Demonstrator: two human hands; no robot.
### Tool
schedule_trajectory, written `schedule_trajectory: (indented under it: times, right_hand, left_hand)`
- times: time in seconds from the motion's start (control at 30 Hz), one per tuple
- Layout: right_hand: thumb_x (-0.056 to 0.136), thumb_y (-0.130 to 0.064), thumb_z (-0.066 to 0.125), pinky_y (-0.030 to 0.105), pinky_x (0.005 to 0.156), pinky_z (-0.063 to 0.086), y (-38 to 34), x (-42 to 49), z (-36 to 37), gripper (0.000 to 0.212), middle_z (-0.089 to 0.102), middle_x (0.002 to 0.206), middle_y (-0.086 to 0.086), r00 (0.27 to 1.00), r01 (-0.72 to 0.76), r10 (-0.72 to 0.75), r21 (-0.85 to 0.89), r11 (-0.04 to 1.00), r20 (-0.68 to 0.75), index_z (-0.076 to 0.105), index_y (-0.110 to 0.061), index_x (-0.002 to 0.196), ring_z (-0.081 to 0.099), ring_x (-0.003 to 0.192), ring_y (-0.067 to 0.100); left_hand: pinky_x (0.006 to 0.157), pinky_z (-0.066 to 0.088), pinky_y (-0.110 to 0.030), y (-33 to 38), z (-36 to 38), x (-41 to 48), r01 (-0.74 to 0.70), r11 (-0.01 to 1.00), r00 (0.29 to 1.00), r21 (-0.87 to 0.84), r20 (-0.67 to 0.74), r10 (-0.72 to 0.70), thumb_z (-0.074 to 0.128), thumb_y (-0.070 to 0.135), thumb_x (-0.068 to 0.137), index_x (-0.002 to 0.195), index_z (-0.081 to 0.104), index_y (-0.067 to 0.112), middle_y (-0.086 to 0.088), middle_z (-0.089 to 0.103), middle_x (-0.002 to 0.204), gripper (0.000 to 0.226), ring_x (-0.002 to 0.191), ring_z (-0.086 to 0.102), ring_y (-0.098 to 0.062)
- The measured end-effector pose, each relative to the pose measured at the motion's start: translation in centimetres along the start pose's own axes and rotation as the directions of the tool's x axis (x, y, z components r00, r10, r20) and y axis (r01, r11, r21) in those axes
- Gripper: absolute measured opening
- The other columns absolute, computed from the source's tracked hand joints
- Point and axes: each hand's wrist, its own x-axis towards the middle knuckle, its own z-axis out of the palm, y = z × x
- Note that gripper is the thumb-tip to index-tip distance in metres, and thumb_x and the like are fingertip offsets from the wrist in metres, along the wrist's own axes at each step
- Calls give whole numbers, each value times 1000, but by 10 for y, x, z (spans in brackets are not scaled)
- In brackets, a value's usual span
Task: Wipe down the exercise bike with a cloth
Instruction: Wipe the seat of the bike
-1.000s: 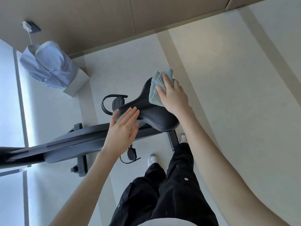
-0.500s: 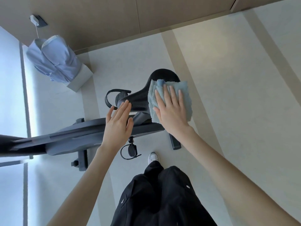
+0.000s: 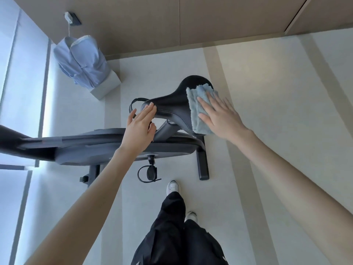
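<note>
The cloth has opened out and slid from the top of the saddle down its near flank. My right hand presses it flat, fingers straight. My left hand lies open on the nose, gripping nothing — the rest of the exercise bike likely waits.

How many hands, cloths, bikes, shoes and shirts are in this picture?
Hands: 2, left hand, right hand
Cloths: 1, blue cloth
Bikes: 1, exercise bike
Shoes: 2, left shoe, right shoe
Shirts: 1, light blue shirt
Total: 7
</note>
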Motion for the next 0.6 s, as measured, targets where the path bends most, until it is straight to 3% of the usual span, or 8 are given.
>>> schedule_trajectory:
  times: [0.27, 0.43, 0.6]
  right_hand:
    - [100, -44, 22, 48, 117, 2, -18, 6, 4, 54, 8, 157, 12, 997, -71, 69, -55, 996, -33, 10, -25, 150, 3, 145, 30]
    - [99, -49, 15, 51, 116, -1, -59, 47, 11, 55, 2, 158, 11, 1000, 9, -12, -194, 981, -12, 0, -31, 149, 0, 144, 33]
    - [96, -55, 14, 51, 116, 0, -96, 80, 17, 58, 9, 158, 10, 998, 53, -59, -203, 978, -25, 1, -33, 148, 6, 144, 31]
  left_hand:
    - [118, 10, -43, -10, -4, 2, -61, 998, 997, -27, 37, 62, 46, 2, 92, 143, 39, 6, -6, 33, 152, 52, 140, 31, -19]
    - [119, 9, -44, -29, -11, 5, -151, 987, 985, -60, 81, 155, 46, 2, 91, 142, 40, 6, -5, 36, 151, 51, 138, 35, -15]
    - [118, 14, -46, -48, -18, 10, -240, 970, 966, -38, 89, 243, 47, 2, 90, 141, 42, 6, -8, 42, 147, 52, 131, 44, -18]
